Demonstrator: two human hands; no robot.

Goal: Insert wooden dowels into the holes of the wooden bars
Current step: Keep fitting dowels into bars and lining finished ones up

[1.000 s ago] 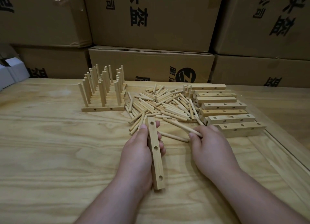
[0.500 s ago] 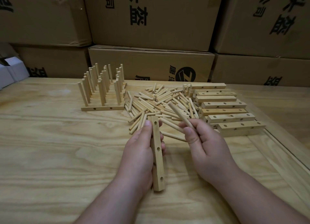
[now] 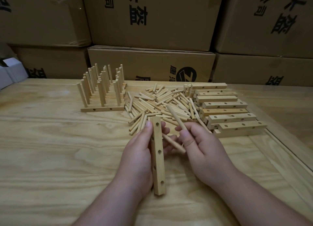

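Note:
My left hand grips a wooden bar that points away from me, its row of empty holes facing up. My right hand pinches a dowel near its lower end; the dowel tilts up and to the left above the pile. One loose dowel lies on the table between my hands. A heap of loose dowels sits just beyond them. Empty bars are stacked to the right of the heap. Bars with upright dowels stand at the left rear.
The work surface is a pale wooden table with a raised edge strip on the right. Stacked cardboard boxes wall off the back. A small white box sits at the far left.
My right hand has lifted one dowel off the pile and drawn it closer to the bar, tilting it upward. My left hand has kept the bar almost still.

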